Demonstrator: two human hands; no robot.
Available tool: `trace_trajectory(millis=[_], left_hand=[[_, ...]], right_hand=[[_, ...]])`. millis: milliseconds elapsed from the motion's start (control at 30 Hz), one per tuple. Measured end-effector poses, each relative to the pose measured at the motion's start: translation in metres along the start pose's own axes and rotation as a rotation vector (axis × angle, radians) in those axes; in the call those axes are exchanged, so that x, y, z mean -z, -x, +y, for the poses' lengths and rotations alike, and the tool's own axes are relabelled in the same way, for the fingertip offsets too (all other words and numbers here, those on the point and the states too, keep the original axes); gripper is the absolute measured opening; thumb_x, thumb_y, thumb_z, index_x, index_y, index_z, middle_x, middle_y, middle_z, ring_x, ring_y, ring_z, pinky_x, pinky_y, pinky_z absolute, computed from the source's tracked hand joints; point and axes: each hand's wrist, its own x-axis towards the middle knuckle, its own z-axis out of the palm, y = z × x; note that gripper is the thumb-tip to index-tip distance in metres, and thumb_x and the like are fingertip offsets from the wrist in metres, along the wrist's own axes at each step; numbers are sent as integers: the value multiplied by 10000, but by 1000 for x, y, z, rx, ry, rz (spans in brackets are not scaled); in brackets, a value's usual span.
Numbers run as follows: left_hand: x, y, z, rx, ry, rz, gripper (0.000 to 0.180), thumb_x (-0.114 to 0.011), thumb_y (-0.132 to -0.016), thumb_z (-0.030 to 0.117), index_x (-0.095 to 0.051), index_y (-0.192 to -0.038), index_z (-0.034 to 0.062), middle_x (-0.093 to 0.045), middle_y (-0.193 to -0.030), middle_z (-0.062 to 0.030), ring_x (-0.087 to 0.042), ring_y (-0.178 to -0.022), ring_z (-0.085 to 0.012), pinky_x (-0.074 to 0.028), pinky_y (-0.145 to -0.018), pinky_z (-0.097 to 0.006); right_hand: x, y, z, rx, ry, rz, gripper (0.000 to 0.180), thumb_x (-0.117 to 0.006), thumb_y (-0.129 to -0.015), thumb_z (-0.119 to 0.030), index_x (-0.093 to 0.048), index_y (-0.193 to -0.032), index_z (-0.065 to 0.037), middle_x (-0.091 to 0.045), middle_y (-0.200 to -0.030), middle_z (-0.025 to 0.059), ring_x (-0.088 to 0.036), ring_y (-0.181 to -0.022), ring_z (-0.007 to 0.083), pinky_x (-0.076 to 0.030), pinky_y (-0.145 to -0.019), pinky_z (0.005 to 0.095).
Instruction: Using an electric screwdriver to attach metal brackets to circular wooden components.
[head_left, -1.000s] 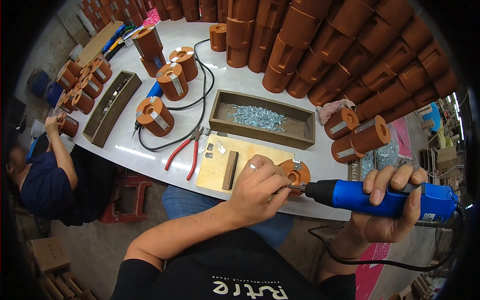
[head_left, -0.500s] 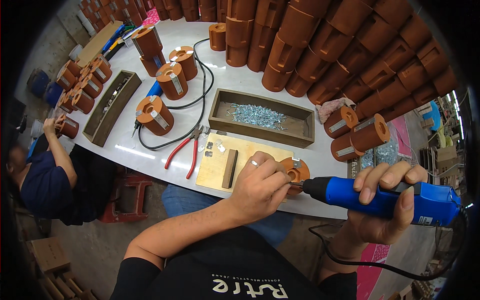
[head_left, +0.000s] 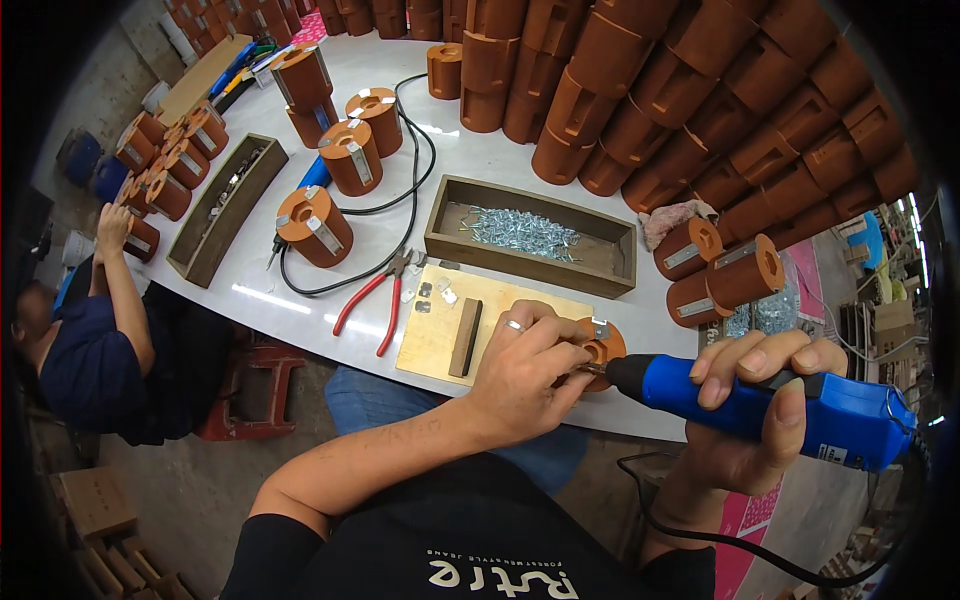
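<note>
My right hand is wrapped round a blue electric screwdriver, which lies nearly level with its black nose toward the left. The thin bit reaches my left hand, whose fingers are pinched together at its tip. Whatever sits between those fingertips is too small and covered to make out. Just behind them, a reddish-brown cylinder with a small metal plate on top is partly hidden by my fingers. It is at the right end of a light wooden board, beside a dark wooden strip.
Beyond the board is a wooden tray of screws. Red-handled pliers and a cable lie to its left, near several brown cylinders. Stacked cylinders wall the back right. At far left a co-worker's hand is beside another cylinder.
The view has shifted slightly, so the table's things sit a little further right. The screwdriver's nose has come slightly closer to my left fingers. The co-worker's hand has moved up.
</note>
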Motion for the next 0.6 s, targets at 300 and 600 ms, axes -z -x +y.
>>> trace_trajectory(millis=[300,600], left_hand=[[0,1,-1,21,10,-32,249,-767,-663,27,-673,-892,55,-656,-1034,-85,-548,-950,-275,-424,-836,-368],[-4,4,-4,30,-9,-27,251,-759,-655,20,-667,-887,49,-661,-1047,-87,-554,-948,-279,-431,-834,-369]], right_hand=[[6,-2,6,2,-45,-18,292,-553,-907,-151,-406,-1136,-46,-604,-886,162,-598,-627,216,-547,-616,400],[6,0,9,-13,-22,-23,281,-559,-901,-137,-400,-1116,-50,-604,-885,169,-598,-632,212,-560,-635,409]])
